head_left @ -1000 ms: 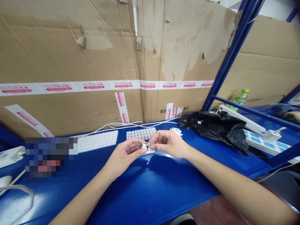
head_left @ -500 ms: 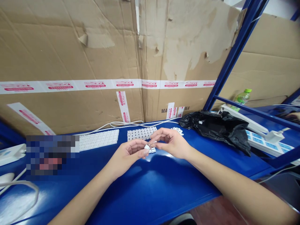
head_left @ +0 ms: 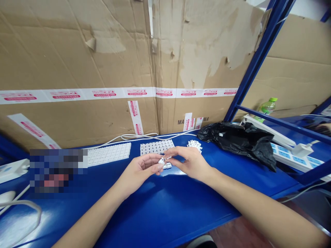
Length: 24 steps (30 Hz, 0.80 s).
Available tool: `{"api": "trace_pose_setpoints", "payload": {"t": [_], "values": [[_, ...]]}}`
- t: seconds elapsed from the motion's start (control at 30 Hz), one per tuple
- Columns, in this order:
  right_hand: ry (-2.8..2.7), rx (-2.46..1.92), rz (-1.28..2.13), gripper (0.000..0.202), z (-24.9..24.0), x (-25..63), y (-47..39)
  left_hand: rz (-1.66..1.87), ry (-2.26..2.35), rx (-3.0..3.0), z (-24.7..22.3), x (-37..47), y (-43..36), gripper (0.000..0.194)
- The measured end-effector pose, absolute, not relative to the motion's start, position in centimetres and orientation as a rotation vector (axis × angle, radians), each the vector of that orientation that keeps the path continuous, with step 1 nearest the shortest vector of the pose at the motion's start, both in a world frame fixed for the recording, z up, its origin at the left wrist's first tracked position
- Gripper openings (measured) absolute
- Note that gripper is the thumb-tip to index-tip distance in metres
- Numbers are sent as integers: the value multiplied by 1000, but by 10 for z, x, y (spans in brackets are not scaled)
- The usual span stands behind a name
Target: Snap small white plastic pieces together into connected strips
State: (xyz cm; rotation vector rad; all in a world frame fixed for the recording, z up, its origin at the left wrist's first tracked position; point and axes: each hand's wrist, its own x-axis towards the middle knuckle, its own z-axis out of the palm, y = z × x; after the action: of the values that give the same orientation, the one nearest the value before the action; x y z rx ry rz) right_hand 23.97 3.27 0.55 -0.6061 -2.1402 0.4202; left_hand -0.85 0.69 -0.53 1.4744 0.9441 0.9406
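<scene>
My left hand (head_left: 141, 169) is closed, with thumb and fingertips pinching a small white plastic piece (head_left: 161, 161). Close against it on the right, my right hand (head_left: 190, 162) pinches a thin white part (head_left: 168, 157) between thumb and forefinger. The two parts meet or nearly touch; which, I cannot tell. Just below the fingertips, a few white pieces (head_left: 167, 166) lie on the blue table. Behind my hands stand neat rows of small white blocks (head_left: 156, 146), partly covered by my right fingers. A loose pile of tiny white parts (head_left: 195, 146) lies beyond my right hand.
A block of white rows (head_left: 110, 154) lies on the blue table (head_left: 160, 213) at left. A crumpled black plastic bag (head_left: 238, 139) lies at right, near power strips (head_left: 297, 156) and a blue frame post (head_left: 254, 65). Cardboard (head_left: 108, 69) walls the back, with white cables along its foot.
My right fingers have lowered and flattened slightly, so the thin white part and the pile behind show more. My left hand stays nearly still with its white piece.
</scene>
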Motion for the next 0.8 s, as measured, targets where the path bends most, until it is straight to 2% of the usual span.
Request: {"api": "trace_pose_setpoints", "payload": {"t": [0.8], "values": [[-2044,-661,625,7,9,236,29,954,959,1439,-6,-8,6,37]]}}
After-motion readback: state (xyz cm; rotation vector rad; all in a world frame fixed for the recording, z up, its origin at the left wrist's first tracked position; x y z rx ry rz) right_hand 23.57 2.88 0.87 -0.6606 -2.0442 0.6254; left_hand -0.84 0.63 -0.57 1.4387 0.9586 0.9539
